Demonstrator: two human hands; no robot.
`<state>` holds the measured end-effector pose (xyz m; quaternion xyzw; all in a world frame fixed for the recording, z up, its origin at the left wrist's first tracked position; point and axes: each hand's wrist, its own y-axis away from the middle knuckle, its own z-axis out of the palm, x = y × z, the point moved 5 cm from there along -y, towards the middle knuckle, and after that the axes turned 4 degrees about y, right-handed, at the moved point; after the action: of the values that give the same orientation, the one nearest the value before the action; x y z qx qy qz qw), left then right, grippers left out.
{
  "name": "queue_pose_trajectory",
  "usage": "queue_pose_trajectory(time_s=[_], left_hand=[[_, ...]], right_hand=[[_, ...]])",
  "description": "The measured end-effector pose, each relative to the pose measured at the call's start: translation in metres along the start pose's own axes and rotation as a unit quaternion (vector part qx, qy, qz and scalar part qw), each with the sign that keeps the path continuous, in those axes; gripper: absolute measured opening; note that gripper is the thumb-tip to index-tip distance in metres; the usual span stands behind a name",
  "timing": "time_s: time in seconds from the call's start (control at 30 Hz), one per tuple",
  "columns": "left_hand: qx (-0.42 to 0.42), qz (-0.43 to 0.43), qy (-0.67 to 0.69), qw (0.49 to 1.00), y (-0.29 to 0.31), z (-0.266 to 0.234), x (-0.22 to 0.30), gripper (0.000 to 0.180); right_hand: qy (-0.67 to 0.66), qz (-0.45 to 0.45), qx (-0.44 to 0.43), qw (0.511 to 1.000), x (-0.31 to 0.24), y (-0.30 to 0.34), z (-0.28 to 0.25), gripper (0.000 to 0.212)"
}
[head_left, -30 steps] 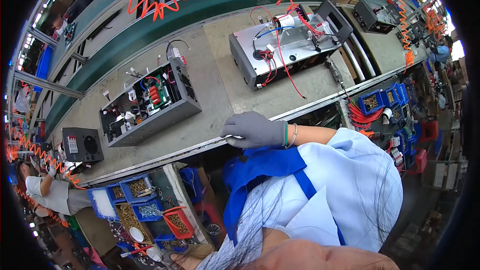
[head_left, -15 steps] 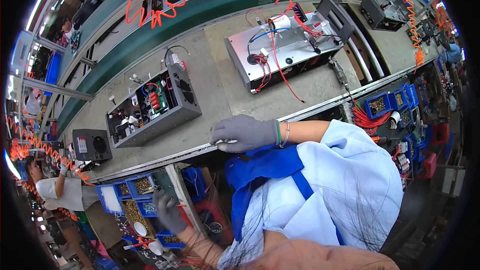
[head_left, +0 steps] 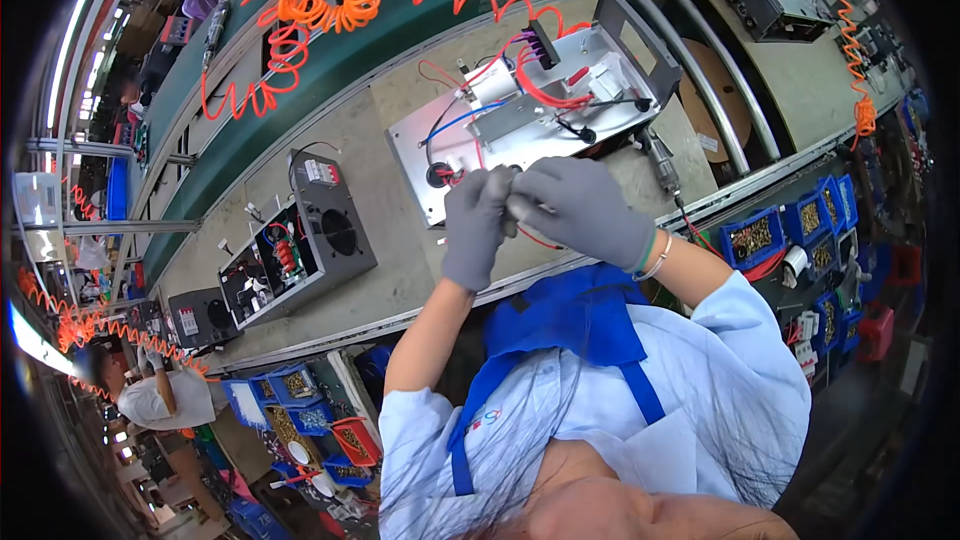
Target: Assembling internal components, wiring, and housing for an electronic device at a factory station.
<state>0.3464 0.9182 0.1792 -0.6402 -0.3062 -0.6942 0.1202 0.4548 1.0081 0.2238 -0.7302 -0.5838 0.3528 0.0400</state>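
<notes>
Both my hands wear grey gloves and meet in front of an open metal chassis (head_left: 408, 145), over its near edge. My left hand (head_left: 474, 230) is closed, its fingertips pressed together. Curled against those fingertips is my right hand (head_left: 585, 212), also closed. Whatever the fingers pinch is hidden or too small to name. The chassis carries a white cylinder (head_left: 491, 83), a blue wire (head_left: 470, 120), red wires (head_left: 545, 95) and a dark upright end panel (head_left: 640, 50). Part of its near side is covered by my hands.
Left on the bench stands a grey case (head_left: 345, 225) with a circuit board inside; beside it is a smaller dark unit (head_left: 203, 318). A power screwdriver (head_left: 661, 165) lies right. Blue screw bins (head_left: 752, 238) flank me. Orange coiled hoses (head_left: 330, 0) hang above. Another person (head_left: 165, 395) works far left.
My left hand has come up from the screw bins to the chassis. My right hand has moved from the bench edge to meet it. The view has shifted.
</notes>
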Motion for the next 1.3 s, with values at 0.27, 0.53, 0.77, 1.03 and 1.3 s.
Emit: queue_pose_trajectory(time_s=[0.27,0.53,0.77,1.03,1.3], left_hand=[[-0.106,-0.002,-0.014,0.994,-0.072,0.069,0.06,0.052],[-0.039,0.158,-0.355,0.921,-0.248,0.017,0.065,0.06],[-0.281,-0.019,-0.52,0.806,-0.307,0.052,0.032,0.069],[-0.343,0.004,-0.427,0.837,-0.328,0.054,0.01,0.053],[-0.266,-0.028,-0.408,0.873,-0.337,0.035,0.01,0.051]], right_hand=[[-0.035,0.09,0.137,0.986,0.081,-0.013,-0.058,0.012],[0.044,0.194,0.082,0.977,0.158,-0.042,-0.044,0.014],[0.066,0.234,-0.006,0.97,0.185,-0.066,-0.005,0.015],[0.092,0.275,-0.072,0.954,0.187,-0.085,0.012,0.02],[0.216,0.188,-0.11,0.952,0.188,-0.108,0.033,0.019]])
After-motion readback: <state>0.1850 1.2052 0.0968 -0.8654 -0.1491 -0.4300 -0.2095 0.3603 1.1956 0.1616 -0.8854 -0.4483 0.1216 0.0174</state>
